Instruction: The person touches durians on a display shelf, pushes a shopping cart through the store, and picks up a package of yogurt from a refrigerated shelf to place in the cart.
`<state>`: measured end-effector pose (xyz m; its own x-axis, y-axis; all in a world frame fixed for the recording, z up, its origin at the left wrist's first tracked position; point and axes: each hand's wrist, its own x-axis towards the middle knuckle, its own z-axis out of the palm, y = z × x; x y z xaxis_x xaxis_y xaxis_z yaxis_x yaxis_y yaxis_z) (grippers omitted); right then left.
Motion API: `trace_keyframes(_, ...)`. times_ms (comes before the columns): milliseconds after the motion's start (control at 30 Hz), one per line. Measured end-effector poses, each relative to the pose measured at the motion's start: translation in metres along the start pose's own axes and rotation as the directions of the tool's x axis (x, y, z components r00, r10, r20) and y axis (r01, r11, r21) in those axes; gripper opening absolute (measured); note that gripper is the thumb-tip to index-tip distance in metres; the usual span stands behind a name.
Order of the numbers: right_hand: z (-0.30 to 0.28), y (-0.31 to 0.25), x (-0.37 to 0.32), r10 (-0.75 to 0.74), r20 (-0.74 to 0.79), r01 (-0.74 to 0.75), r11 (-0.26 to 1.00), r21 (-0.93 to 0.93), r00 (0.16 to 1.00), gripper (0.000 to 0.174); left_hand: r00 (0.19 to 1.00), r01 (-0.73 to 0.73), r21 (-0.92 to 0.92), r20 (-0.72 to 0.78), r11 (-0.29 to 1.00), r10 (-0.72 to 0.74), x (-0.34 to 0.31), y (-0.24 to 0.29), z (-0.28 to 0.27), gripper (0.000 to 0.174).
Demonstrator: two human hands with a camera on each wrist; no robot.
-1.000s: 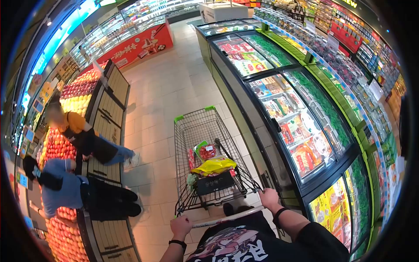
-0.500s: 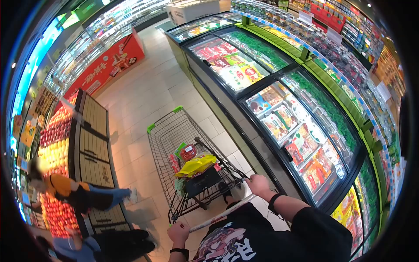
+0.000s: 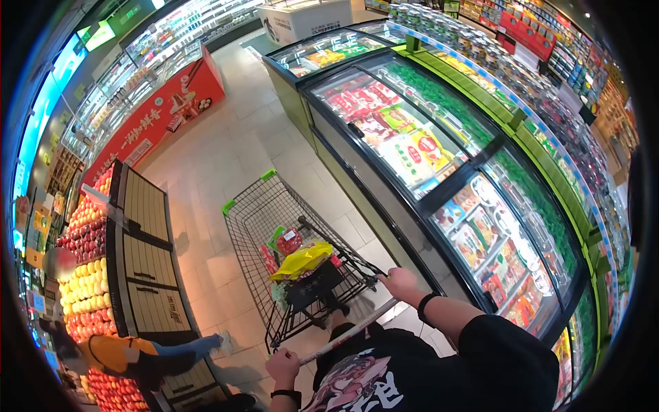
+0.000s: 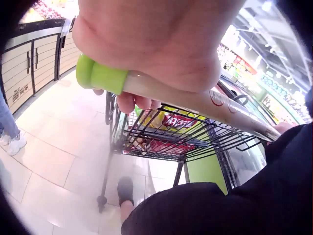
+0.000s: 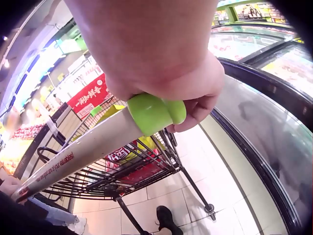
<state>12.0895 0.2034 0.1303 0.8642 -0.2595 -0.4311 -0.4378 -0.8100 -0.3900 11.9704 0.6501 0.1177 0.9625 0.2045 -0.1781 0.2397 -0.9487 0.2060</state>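
Note:
A wire shopping cart (image 3: pixel 248 237) with green front corners stands before me. My left hand (image 3: pixel 282 367) grips the left end of its pale handle bar (image 3: pixel 350 334). In the left wrist view, fingertips (image 4: pixel 126 102) show curled beneath the bar beside a green end cap (image 4: pixel 108 78). My right hand (image 3: pixel 399 284) holds the bar's other end, its palm over a green cap (image 5: pixel 155 115). Inside the cart lie a yellow bag (image 3: pixel 303 261), a clear-topped pack of red produce (image 3: pixel 289 239) and a black box (image 3: pixel 314 288).
Glass-topped freezers (image 3: pixel 384 172) line the right side, close to the cart. At left is a fruit stand (image 3: pixel 147 261) with a person in an orange top (image 3: pixel 113 353) beside it. A red-fronted counter (image 3: pixel 161 113) stands farther ahead, and the tiled aisle (image 3: pixel 240 130) runs forward between them.
The cart has moved forward along the freezers, and the view has swung right. Both people at the fruit stand have slid back and down in view, one almost out of it. Both hands keep their grip.

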Motion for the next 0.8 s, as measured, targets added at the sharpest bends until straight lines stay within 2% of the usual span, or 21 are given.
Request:
trace_keyframes(167,-0.002,-0.056,0.078,0.017,-0.023,-0.017,1.0,-0.014,1.0,0.059,0.998,-0.05,-0.012,-0.031,0.999,0.049,0.107,-0.012,-0.009,0.02)
trace_keyframes(267,-0.008,-0.096,0.118,0.034,-0.03,-0.035,0.999,-0.025,0.999,0.059,0.999,-0.044,-0.001,-0.025,0.999,0.044,0.173,-0.01,-0.021,0.021)
trace_keyframes(433,-0.014,-0.156,0.196,0.065,-0.066,-0.067,0.997,-0.027,0.996,0.058,0.989,-0.146,0.01,-0.018,0.989,0.146,0.286,-0.019,-0.039,0.02)
trace_keyframes(667,-0.041,-0.241,0.308,0.112,-0.067,-0.111,0.994,0.023,0.991,0.054,0.989,-0.146,-0.007,0.004,0.989,0.146,0.436,-0.003,-0.066,0.02)
trace_keyframes(800,-0.05,-0.279,0.388,0.079,-0.078,-0.078,0.997,0.02,0.994,0.054,0.991,-0.132,-0.012,0.022,0.991,0.132,0.525,0.01,-0.081,0.022)
